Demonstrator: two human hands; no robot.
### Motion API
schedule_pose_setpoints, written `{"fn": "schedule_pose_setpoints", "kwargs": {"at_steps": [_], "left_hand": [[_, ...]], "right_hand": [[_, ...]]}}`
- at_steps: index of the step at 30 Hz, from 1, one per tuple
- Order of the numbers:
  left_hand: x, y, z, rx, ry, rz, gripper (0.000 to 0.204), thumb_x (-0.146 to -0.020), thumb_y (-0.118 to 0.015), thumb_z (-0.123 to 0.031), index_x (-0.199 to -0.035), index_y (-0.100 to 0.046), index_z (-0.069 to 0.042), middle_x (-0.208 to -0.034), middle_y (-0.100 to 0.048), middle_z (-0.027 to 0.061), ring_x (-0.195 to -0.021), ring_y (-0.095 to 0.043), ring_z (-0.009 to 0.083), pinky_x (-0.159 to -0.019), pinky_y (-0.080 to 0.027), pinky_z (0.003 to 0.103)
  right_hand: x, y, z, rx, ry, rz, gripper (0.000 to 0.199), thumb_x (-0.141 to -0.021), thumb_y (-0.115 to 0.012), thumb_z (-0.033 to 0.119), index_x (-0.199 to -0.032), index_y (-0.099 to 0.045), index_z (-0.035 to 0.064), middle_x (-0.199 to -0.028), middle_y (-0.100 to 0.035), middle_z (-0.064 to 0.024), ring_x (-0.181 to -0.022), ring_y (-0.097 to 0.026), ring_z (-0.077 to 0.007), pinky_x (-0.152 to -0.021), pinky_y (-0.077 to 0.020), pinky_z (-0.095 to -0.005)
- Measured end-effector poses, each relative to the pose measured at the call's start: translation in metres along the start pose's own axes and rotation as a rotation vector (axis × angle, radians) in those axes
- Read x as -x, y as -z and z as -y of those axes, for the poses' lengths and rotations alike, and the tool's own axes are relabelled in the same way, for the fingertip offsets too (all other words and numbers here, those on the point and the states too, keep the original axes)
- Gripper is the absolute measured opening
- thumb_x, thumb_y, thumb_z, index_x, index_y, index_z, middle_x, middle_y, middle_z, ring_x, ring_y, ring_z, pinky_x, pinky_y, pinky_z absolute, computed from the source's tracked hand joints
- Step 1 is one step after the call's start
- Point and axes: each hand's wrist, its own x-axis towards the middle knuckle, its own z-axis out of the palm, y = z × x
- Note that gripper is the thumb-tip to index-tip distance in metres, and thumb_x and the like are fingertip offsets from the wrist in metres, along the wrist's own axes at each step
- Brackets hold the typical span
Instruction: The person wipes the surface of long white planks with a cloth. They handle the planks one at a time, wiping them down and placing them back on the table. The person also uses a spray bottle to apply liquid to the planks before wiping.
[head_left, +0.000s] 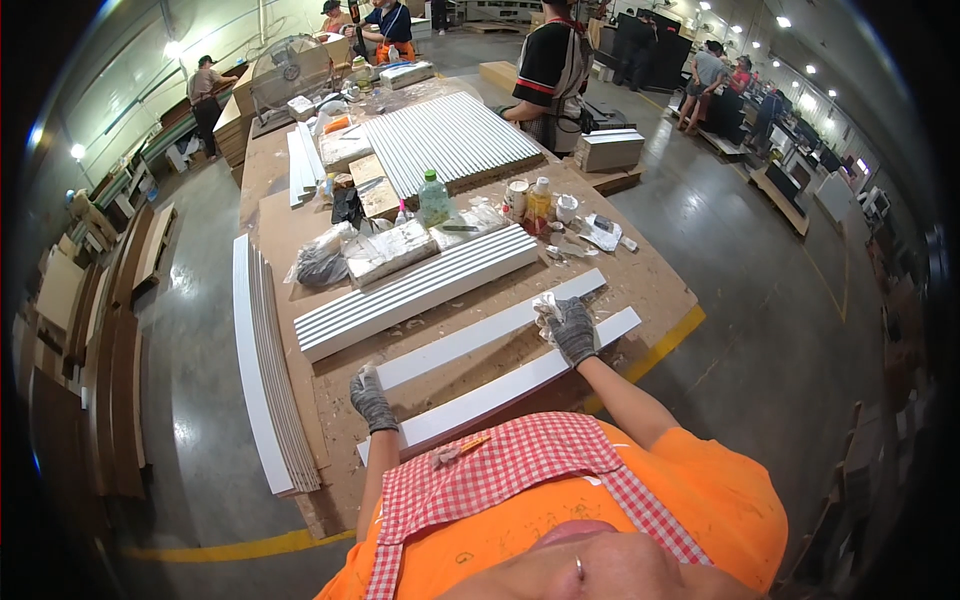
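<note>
Two long white strips lie side by side at the table's near edge, a far strip [460,345] and a near strip [500,388]. In a grey glove, my left hand [372,403] is closed on the left end of the far strip. My right hand [574,332], gloved too, presses a crumpled white rag [546,311] against that strip towards its right end. Just beyond lies a block of stacked white strips [420,290]. Another stack of white strips [256,350] runs along the table's left edge.
A green-capped bottle [434,200], an amber bottle [538,207] and wrapped white bundles [390,251] crowd the table's middle. Behind them spreads a wide row of white strips [450,140]. A co-worker [548,80] stands at the table's far right side.
</note>
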Motion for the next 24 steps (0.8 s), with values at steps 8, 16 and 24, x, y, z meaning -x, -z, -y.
{"fn": "schedule_pose_setpoints", "kwargs": {"at_steps": [8,16,24], "left_hand": [[-0.012,0.007,0.019,0.0,-0.025,-0.006,0.024,-0.093,-0.057,-0.026,-0.09,-0.065,-0.003,-0.084,-0.062,0.0017,-0.074,-0.052,0.0121,-0.069,-0.046,0.03],[-0.019,0.003,0.029,0.123,-0.01,-0.012,0.03,-0.097,-0.051,-0.027,-0.092,-0.066,-0.001,-0.085,-0.064,0.0042,-0.076,-0.055,0.0139,-0.073,-0.046,0.03],[-0.008,0.002,0.017,0.216,0.047,-0.011,0.038,-0.099,-0.045,-0.031,-0.095,-0.067,-0.001,-0.089,-0.066,0.0058,-0.079,-0.059,0.0155,-0.075,-0.048,0.029]], "right_hand": [[-0.001,-0.004,-0.002,-0.031,-0.014,-0.033,0.028,-0.082,-0.063,0.018,-0.102,-0.06,-0.0007,-0.094,-0.058,-0.0186,-0.091,-0.056,-0.0335,-0.085,-0.0442,-0.0413],[-0.002,-0.017,-0.017,-0.058,-0.003,-0.081,0.028,-0.08,-0.064,0.02,-0.1,-0.062,0.0019,-0.091,-0.059,-0.019,-0.088,-0.057,-0.0355,-0.081,-0.0464,-0.0426],[-0.003,-0.003,0.001,-0.106,0.004,-0.028,0.025,-0.079,-0.062,0.016,-0.1,-0.062,0.0027,-0.09,-0.06,-0.0175,-0.088,-0.058,-0.0341,-0.081,-0.0467,-0.0422]]}}
